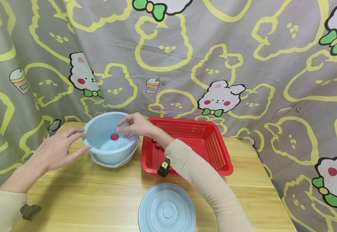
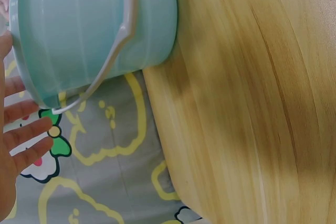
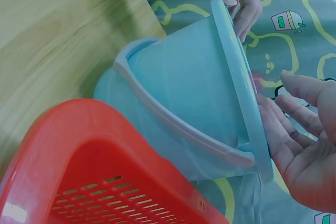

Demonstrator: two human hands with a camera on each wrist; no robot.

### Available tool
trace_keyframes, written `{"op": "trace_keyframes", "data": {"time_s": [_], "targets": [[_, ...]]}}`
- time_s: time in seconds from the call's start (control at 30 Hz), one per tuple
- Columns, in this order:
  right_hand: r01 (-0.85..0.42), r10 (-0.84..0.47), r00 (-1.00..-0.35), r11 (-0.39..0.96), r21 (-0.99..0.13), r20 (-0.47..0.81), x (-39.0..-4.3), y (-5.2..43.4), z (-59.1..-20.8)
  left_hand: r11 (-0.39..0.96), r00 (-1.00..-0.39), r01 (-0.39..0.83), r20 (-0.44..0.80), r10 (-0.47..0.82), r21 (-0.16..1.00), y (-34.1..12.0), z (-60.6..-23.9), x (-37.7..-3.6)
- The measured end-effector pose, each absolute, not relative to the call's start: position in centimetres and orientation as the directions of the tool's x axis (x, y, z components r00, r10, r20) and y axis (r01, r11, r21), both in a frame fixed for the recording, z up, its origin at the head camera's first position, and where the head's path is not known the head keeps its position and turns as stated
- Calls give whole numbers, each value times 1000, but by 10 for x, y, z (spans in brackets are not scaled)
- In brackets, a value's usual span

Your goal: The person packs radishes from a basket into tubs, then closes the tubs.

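- The step in hand looks like moving small red fruits out of the red basket (image 1: 215,151) and into the light blue bucket (image 1: 99,135); one pink-red fruit (image 1: 114,137) shows inside the bucket, just under the right hand's fingertips, and appears to be loose rather than held.
- A few more dark red fruits (image 1: 156,144) lie at the basket's left end, partly hidden behind the right forearm, so the job seems to be at an early or middle stage.
- The next move probably calls for the right hand to go back to the basket and pinch another fruit, while the bucket is kept from sliding.
- The right hand (image 1: 135,125) hovers over the bucket's opening with fingers spread and loosely bent, holding nothing; the right wrist view shows its open palm beside the rim.
- The left hand (image 1: 56,148) is open, with fingers straight and spread, their tips at the bucket's left rim, touching or nearly so.
- The bucket stands upright on the wooden table (image 1: 84,199), just left of the basket; a round blue lid (image 1: 167,209) lies flat at the near edge.
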State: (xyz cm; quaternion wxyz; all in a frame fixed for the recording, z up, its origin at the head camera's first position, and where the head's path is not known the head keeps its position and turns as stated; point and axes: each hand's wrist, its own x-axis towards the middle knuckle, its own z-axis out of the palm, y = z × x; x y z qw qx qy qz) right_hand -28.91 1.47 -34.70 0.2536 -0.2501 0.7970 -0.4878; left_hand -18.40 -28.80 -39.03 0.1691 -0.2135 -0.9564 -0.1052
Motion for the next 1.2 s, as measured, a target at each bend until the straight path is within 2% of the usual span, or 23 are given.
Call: {"op": "trace_keyframes", "data": {"time_s": [0.67,1.2], "targets": [[-152,-640,-761,332,-931,-103,-284,42,-338,892,-862,427,366,351,149,-287,-390,-183],[-157,-594,-789,437,-886,-153,-282,80,-338,893,-863,424,368,348,150,-288,-391,-183]]}}
